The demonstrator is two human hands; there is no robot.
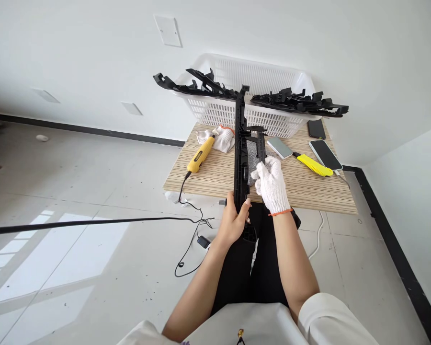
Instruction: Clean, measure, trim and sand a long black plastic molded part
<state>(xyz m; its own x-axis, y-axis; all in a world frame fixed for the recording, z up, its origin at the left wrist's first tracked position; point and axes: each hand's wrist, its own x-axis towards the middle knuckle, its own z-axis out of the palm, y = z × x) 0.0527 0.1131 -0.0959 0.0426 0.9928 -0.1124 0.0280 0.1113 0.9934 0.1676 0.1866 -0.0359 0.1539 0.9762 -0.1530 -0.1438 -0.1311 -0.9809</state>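
The left hand [233,221] has its fingers closed around the low end of the long black part [240,143], which crosses the bench [309,191] toward the basket [258,76]. The gloved right hand [272,184] grips the caliper [260,141] beside the part. The part is held only at one end, so I think it may wobble and the caliper may slip.

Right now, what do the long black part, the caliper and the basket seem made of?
Long black part in the left hand: matte moulded plastic, judging by ribs and clips. Caliper in the gloved right hand: dark, plastic or coated metal, too small to tell. Basket: white plastic, slightly glossy, with lattice walls.
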